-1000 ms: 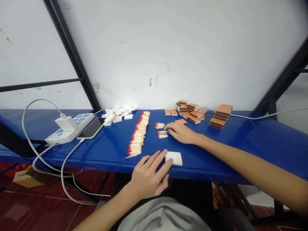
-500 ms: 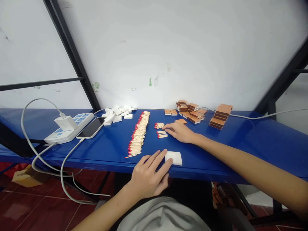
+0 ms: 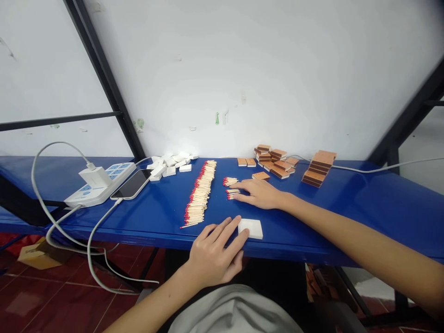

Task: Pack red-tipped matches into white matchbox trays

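Note:
My left hand (image 3: 217, 252) rests at the table's front edge, its index finger and thumb on a small white matchbox tray (image 3: 255, 228) that lies flat. My right hand (image 3: 262, 193) reaches over several loose red-tipped matches (image 3: 230, 181), laid in small groups. Its index finger and thumb are spread apart and touch the ends of the nearer groups; no match is lifted. Left of these matches runs a long row of matches (image 3: 199, 194), heads to the left. An orange-topped matchbox (image 3: 261, 175) lies just behind my right hand.
White trays (image 3: 169, 162) are heaped at the back left beside a phone (image 3: 132, 185) and a power strip (image 3: 114, 173) with cables. Matchboxes (image 3: 277, 162) pile at the back, with two (image 3: 246, 162) lying apart. Matchbox sleeves (image 3: 319, 169) stand stacked to the right.
My right hand's index finger and thumb have spread apart over the small match groups, the thumb coming nearer to me. My left hand and the tray stay where they were.

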{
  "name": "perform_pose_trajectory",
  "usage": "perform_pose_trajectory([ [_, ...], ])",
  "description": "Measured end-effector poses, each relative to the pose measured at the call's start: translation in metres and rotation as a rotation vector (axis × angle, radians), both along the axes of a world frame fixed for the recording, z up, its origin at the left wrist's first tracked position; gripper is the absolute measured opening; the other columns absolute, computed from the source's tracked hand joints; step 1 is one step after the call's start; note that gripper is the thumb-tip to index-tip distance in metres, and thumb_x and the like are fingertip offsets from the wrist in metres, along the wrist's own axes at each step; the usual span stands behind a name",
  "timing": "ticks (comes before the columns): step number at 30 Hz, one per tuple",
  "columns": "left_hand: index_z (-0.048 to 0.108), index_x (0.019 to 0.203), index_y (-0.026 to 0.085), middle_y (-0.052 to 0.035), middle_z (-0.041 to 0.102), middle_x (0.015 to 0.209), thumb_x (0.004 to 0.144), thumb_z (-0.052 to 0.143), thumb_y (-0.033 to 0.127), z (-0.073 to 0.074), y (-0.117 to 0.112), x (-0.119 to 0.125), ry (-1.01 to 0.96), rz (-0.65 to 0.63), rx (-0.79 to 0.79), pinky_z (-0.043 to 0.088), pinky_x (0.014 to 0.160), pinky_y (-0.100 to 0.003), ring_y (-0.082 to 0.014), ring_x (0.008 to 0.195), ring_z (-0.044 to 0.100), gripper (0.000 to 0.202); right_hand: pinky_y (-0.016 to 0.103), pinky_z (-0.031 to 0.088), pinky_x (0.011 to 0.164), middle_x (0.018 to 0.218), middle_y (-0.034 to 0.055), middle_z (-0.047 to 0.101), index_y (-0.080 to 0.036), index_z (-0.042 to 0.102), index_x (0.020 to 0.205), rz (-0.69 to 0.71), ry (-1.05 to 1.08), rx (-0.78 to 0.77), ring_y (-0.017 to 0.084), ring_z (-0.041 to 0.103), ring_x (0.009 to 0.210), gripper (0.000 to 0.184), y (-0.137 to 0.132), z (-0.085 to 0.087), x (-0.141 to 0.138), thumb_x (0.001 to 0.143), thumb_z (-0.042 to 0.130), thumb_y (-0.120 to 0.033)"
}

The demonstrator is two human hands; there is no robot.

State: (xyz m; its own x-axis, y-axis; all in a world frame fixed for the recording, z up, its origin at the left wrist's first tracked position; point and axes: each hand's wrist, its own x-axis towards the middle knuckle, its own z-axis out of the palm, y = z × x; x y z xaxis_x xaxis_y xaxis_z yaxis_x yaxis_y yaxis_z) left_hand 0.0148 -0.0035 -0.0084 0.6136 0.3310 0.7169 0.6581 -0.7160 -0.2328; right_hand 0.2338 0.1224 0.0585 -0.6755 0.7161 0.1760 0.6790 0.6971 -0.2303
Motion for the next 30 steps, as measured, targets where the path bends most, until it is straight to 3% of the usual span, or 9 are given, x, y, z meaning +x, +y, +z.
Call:
perform_pose_trajectory([
  [4,0.065,0.127,0.020,-0.0109,0.063,0.139,0.088,0.053,0.026,0.000,0.000,0.000,-0.008,-0.004,0.002,0.049,0.087,-0.038,-0.0270,0.118,0.066,0.041,0.042,0.045,0.097,0.122,0.0122,0.070,-0.023,0.061,0.137,-0.007,0.005,0.002,0.029,0.065,0.109,0.052,-0.002,0.001,-0.004,0.098,0.049,-0.056],
  [10,0.062,0.133,0.021,-0.0101,0.060,0.142,0.088,0.054,0.026,0.002,-0.002,0.000,-0.001,0.005,-0.029,0.049,0.088,-0.038,-0.0276,0.120,0.064,0.046,0.042,0.044,0.096,0.115,0.0102,0.070,-0.024,0.065,0.132,0.015,-0.007,-0.013,0.027,0.066,0.105,0.047,-0.009,0.005,-0.001,0.102,0.043,-0.053],
  [20,0.059,0.138,0.016,-0.0140,0.057,0.145,0.090,0.054,0.034,0.003,-0.004,0.002,-0.049,0.080,-0.079,0.041,0.101,-0.045,-0.0341,0.129,0.055,0.052,0.034,0.045,0.082,0.108,0.0102,0.071,-0.023,0.066,0.130,0.054,-0.008,0.020,0.024,0.066,0.098,0.042,-0.009,0.003,0.001,0.104,0.041,-0.045],
  [30,0.056,0.141,0.017,-0.0125,0.056,0.146,0.093,0.053,0.035,0.022,-0.019,-0.004,-0.001,0.154,-0.198,0.032,0.111,-0.052,-0.0362,0.135,0.048,0.052,0.030,0.038,0.069,0.091,0.0072,0.067,-0.024,0.069,0.124,0.055,-0.151,0.104,0.022,0.064,0.086,0.041,-0.017,0.010,-0.003,0.107,0.036,-0.041],
])
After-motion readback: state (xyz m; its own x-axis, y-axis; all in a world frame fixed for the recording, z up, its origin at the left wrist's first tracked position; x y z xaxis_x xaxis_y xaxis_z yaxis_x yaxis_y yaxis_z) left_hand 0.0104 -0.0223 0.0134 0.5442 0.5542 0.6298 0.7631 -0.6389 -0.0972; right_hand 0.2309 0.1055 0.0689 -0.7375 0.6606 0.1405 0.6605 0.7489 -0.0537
